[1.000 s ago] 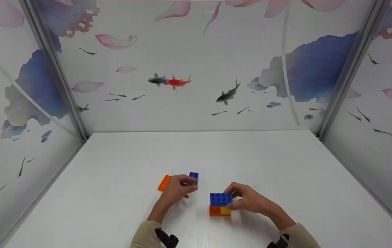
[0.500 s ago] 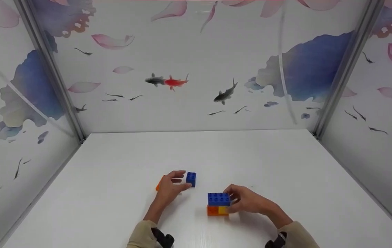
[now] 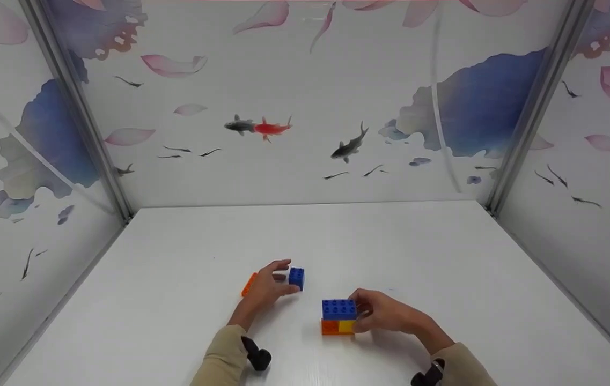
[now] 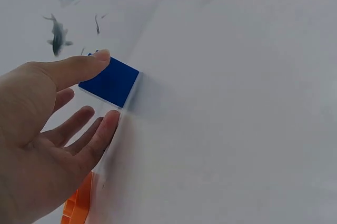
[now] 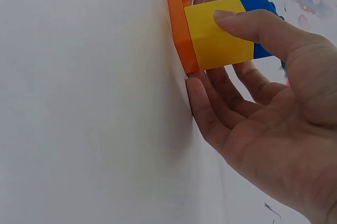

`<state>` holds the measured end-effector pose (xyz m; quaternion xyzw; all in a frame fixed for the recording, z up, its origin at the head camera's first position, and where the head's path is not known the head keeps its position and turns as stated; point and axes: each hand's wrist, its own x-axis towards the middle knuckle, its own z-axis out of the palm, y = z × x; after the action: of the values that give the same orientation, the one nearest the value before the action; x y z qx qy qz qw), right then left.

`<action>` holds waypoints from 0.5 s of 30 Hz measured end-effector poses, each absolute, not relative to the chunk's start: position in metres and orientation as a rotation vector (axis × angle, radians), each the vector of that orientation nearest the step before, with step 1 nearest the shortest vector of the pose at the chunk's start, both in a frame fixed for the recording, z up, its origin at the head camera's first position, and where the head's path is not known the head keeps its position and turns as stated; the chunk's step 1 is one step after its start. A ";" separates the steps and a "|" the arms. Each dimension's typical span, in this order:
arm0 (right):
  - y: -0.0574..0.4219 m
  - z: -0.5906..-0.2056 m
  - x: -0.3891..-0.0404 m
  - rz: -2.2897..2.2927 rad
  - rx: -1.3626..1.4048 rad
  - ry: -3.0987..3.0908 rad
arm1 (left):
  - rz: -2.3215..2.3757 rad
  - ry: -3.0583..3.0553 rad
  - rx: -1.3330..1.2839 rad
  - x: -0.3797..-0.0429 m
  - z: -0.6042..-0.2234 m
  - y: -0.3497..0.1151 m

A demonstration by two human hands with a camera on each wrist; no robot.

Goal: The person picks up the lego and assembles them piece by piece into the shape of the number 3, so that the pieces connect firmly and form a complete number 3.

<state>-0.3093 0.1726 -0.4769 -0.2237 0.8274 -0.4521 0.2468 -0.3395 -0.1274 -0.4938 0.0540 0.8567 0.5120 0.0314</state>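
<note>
A small blue brick stands on the white table. My left hand is beside it with fingers spread; in the left wrist view the thumb overlaps the brick's edge and the fingertips are apart from it. An orange brick lies flat beyond that hand, partly hidden by it. To the right stands a stack: a long blue brick on top of orange and yellow bricks, over an orange base. My right hand holds the stack's right end, thumb on the yellow brick, fingers behind.
White side panels and a back panel, printed with fish and petals, enclose the table. Metal posts stand at the two back corners. A black wrist camera sits at the left sleeve.
The left fingers have spread and drawn back to the left from the small blue brick, showing more of it. The right hand stays at the stack. The head view has shifted slightly.
</note>
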 end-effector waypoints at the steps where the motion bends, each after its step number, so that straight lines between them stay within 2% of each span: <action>1: 0.173 -0.477 -0.309 -1.231 -0.608 2.257 | 1.578 2.631 0.164 -0.341 -0.494 -0.127; 15: 0.169 -0.476 -0.305 -1.206 -0.609 2.319 | 1.520 2.661 0.174 -0.348 -0.494 -0.122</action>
<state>-0.3051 0.1685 -0.4756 -0.2209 0.8415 -0.4377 0.2270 -0.3483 -0.1218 -0.4941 0.0566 0.8663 0.4950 0.0361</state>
